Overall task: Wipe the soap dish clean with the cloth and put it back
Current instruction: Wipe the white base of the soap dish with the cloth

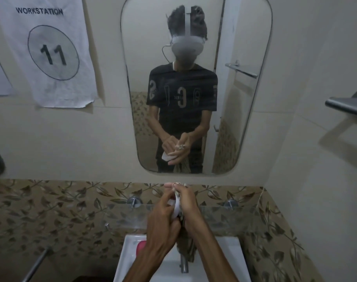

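Observation:
Both hands are raised together above the sink. My left hand (163,220) grips the white soap dish (176,209), of which only a narrow strip shows between the hands. My right hand (187,202) holds the patterned cloth (184,248) against the dish. A bunch of cloth sticks out above the fingers and the rest hangs down over the tap. The mirror (253,110) reflects the same grip: the dish in one hand, the cloth in the other.
A white sink (128,259) lies below, with a pink soap bar (142,246) on its back left rim and a metal tap (184,264) in the middle. A glass shelf (224,217) runs along the leaf-patterned wall tiles. A metal rail (344,105) juts out at right.

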